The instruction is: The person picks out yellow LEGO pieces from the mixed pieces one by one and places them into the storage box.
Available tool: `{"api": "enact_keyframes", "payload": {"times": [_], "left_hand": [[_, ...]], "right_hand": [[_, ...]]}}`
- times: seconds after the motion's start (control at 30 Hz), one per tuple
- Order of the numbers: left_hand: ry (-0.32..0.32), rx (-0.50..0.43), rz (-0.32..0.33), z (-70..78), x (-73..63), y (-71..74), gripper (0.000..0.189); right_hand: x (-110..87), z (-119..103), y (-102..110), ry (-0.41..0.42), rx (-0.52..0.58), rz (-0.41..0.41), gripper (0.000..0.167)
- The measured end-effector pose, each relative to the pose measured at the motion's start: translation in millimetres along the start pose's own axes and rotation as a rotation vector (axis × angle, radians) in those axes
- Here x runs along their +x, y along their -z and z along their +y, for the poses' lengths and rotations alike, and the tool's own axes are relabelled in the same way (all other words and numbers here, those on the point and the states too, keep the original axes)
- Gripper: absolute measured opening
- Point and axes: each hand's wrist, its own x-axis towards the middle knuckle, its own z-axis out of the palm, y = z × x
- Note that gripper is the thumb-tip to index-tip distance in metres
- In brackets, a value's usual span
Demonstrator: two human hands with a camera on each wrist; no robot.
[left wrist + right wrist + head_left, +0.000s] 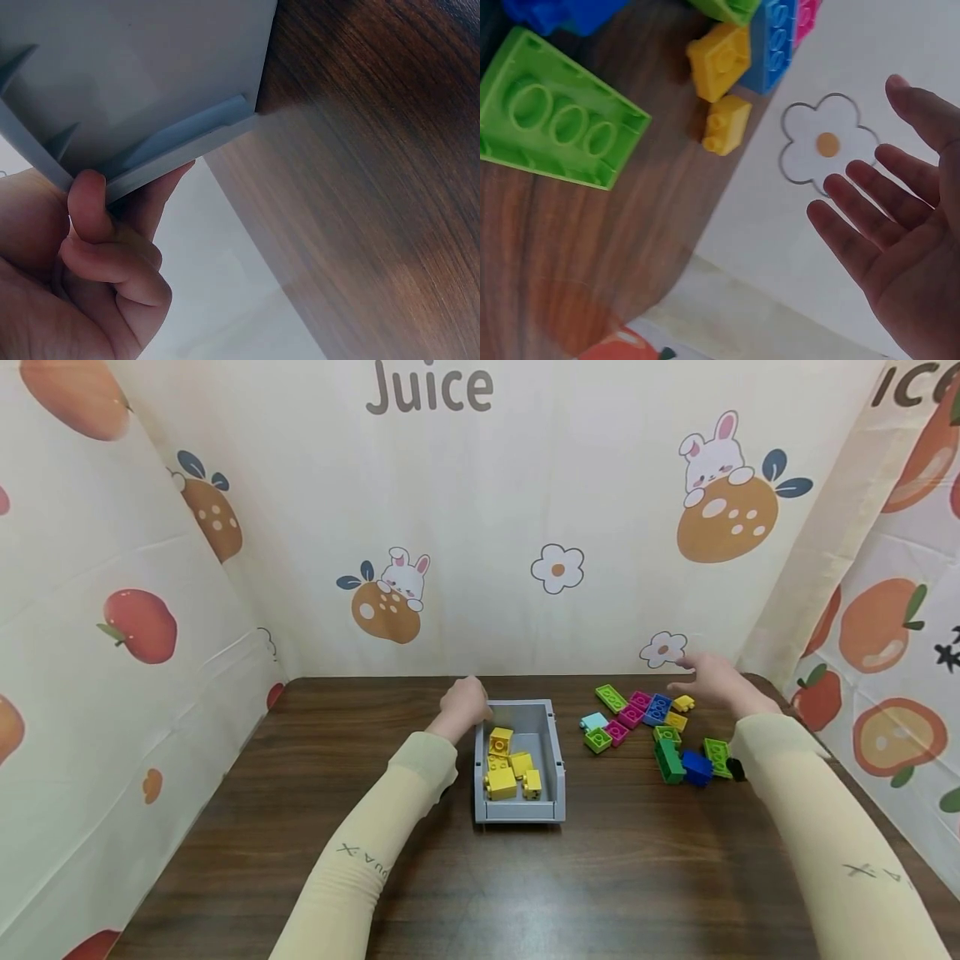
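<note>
Bin: grey, on the dark wood table, about midway across the head view. Five yellow bricks visible inside, grouped in its middle and nearer part.

Left hand at the bin's far left corner; fingers curled, clamped on the edge, contact clear in the left wrist view.

Right hand in the air past the far right bricks; fingers straight, thumb well apart from them, holding nothing. Nearest it: a small yellow piece, untouched, with a larger yellow piece just beside. Other loose bricks right of the bin: magenta, pale blue, lime, green, blue.

Writing: "Juice" in grey letters, top of the backdrop; "ice" legible upper right, cut by the frame. Left sleeve carries an X and further letters, partly lost in folds. Right sleeve: an X, then what looks like an A.
</note>
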Motion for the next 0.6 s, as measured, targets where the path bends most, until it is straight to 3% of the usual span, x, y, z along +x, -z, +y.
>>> {"api": "enact_keyframes", "payload": {"times": [0.27, 0.6], "left_hand": [[0.007, 0.009, -0.001, -0.1, 0.7, -0.3, 0.022], [0.022, -0.007, -0.026, -1.3, 4.5, -0.3, 0.026]], "right_hand": [[2.4, 14, -15, -0.063, 0.045, 0.003, 0.063], [1.1, 24, -25, -0.199, 0.070, -0.033, 0.067]]}}
